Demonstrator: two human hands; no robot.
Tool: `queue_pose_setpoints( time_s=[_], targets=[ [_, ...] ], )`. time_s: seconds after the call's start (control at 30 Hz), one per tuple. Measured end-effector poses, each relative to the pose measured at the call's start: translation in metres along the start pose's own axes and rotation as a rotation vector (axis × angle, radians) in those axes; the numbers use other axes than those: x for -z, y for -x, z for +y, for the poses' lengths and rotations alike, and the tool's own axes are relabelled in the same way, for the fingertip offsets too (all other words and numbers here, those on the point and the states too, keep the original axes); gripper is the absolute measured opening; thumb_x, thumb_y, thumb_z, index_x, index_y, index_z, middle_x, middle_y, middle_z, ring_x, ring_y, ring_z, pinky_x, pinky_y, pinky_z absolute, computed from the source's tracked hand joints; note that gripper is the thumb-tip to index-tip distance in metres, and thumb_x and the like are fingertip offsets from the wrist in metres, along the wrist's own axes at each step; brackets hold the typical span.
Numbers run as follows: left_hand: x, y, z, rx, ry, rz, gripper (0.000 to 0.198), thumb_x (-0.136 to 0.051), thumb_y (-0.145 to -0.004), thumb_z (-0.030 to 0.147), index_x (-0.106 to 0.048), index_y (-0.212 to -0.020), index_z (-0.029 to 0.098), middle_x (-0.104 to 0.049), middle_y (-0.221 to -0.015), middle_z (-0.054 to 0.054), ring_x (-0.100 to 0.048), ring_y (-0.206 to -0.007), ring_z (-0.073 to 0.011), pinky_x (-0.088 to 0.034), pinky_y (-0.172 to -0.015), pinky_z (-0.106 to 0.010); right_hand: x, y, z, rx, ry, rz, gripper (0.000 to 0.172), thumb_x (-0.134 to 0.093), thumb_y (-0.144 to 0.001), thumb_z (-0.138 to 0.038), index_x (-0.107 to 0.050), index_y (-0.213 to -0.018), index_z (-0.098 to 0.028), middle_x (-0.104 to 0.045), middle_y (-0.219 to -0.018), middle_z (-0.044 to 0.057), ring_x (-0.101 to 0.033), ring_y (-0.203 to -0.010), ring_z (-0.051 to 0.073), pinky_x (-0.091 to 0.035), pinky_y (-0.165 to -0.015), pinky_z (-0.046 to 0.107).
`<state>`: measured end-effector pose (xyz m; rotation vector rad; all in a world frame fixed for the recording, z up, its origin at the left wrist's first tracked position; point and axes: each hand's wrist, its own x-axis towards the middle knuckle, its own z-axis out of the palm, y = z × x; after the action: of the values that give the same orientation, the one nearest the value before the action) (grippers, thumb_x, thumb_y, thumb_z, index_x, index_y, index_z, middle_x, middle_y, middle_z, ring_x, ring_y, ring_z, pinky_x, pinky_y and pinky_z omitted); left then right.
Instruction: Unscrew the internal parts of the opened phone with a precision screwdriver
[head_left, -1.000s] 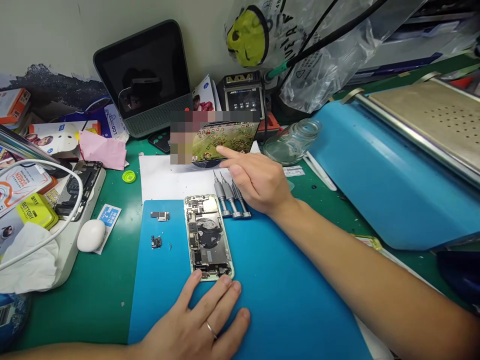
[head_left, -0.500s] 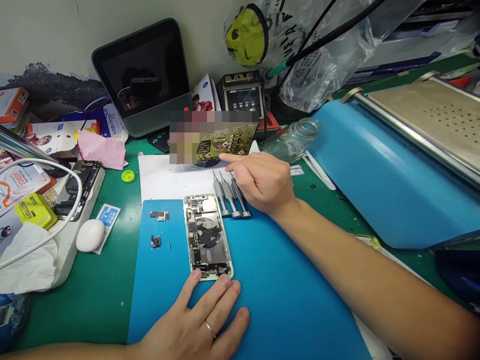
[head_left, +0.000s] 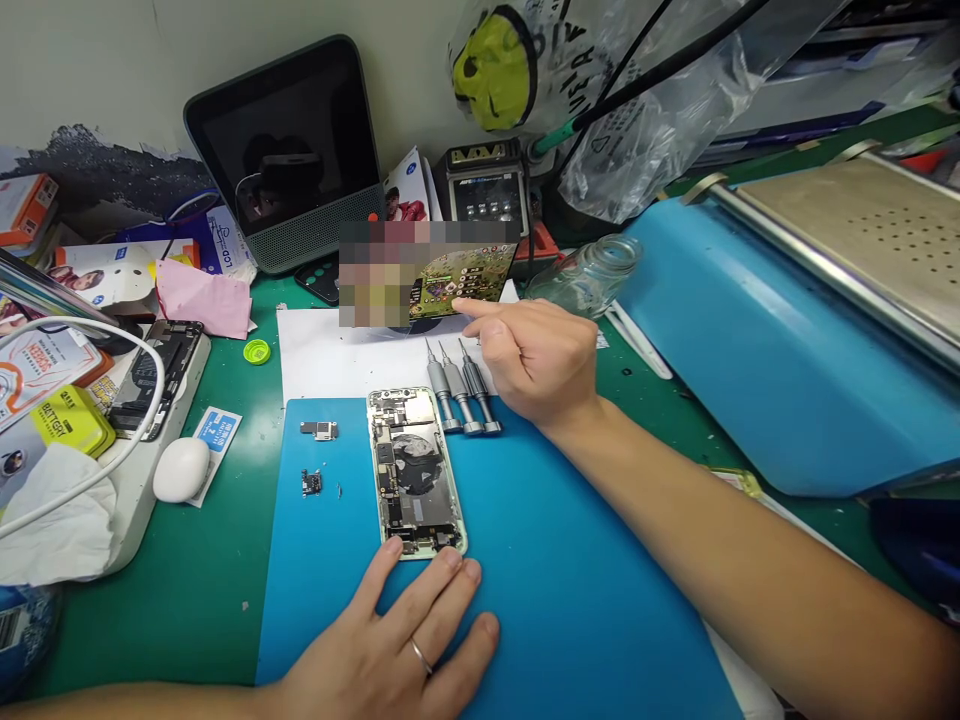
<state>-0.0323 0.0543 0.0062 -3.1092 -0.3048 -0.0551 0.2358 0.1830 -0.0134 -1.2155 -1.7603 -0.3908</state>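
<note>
An opened phone (head_left: 418, 475) with its inner parts showing lies on the blue mat (head_left: 570, 580). My left hand (head_left: 405, 640) rests flat with fingers spread, its fingertips at the phone's lower edge. My right hand (head_left: 536, 355) is curled with the index finger stretched out to the lower edge of a propped-up phone screen (head_left: 469, 275), partly pixelated. Beneath that hand stand out three grey screwdrivers (head_left: 463, 395), lying side by side above the opened phone. Left of the phone lie a small metal-plated part (head_left: 320, 430) and a small dark part (head_left: 311, 483).
A smart display (head_left: 292, 150) leans at the back wall. To the right are a glass jar (head_left: 589, 275), white tweezers (head_left: 637, 340) and a large blue machine (head_left: 735, 350). A white earbud case (head_left: 181, 470) and a green cap (head_left: 256, 351) lie at left.
My right hand has shifted slightly to the right along the propped screen, and the picture on the screen has moved the same way. My left hand has stayed in place.
</note>
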Motion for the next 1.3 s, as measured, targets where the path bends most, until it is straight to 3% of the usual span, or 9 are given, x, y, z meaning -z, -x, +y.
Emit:
queue_pose_setpoints(
  time_s=[0.37,0.87,1.03,1.3],
  targets=[
    [0.0012,-0.0009,-0.0008,-0.005,0.011,-0.01,0.059,-0.037,-0.106,0.058,-0.051,-0.15,0.022,-0.047,-0.157,-0.011,-0.032,-0.147,-0.0312,-0.026,-0.113,-0.05,-0.0021,-0.0007,-0.0009,0.093,-0.086,-0.12,0.032,-0.046,-0.098,-0.017,-0.069,-0.076,-0.018,-0.08,-0.108,0.008,-0.077,-0.078,0.02,-0.056,-0.069,0.035],
    [0.0021,0.0,0.0,-0.012,0.013,-0.031,0.06,-0.037,-0.106,0.057,-0.048,-0.152,0.02,-0.043,-0.159,-0.012,-0.032,-0.148,-0.0315,-0.028,-0.114,-0.049,-0.002,0.0009,0.0001,0.017,-0.044,-0.205,0.037,-0.041,-0.101,-0.025,-0.072,-0.082,-0.019,-0.078,-0.116,0.007,-0.078,-0.087,0.021,-0.058,-0.075,0.037],
    [0.0026,-0.0002,-0.001,-0.003,0.01,-0.021,0.059,-0.036,-0.106,0.057,-0.05,-0.151,0.021,-0.045,-0.158,-0.011,-0.031,-0.147,-0.0314,-0.026,-0.113,-0.05,-0.0002,-0.0011,-0.0025,-0.044,-0.04,-0.188,0.037,-0.038,-0.104,-0.026,-0.073,-0.096,-0.018,-0.073,-0.127,0.01,-0.077,-0.099,0.022,-0.059,-0.079,0.035],
    [0.0024,-0.0002,-0.0008,-0.008,0.018,-0.032,0.061,-0.039,-0.105,0.058,-0.049,-0.152,0.021,-0.043,-0.159,-0.011,-0.032,-0.148,-0.0307,-0.028,-0.115,-0.046,0.0006,-0.0023,-0.0034,0.004,-0.048,-0.158,0.036,-0.037,-0.105,-0.026,-0.07,-0.094,-0.019,-0.072,-0.127,0.01,-0.077,-0.094,0.021,-0.056,-0.074,0.035]
  ],
)
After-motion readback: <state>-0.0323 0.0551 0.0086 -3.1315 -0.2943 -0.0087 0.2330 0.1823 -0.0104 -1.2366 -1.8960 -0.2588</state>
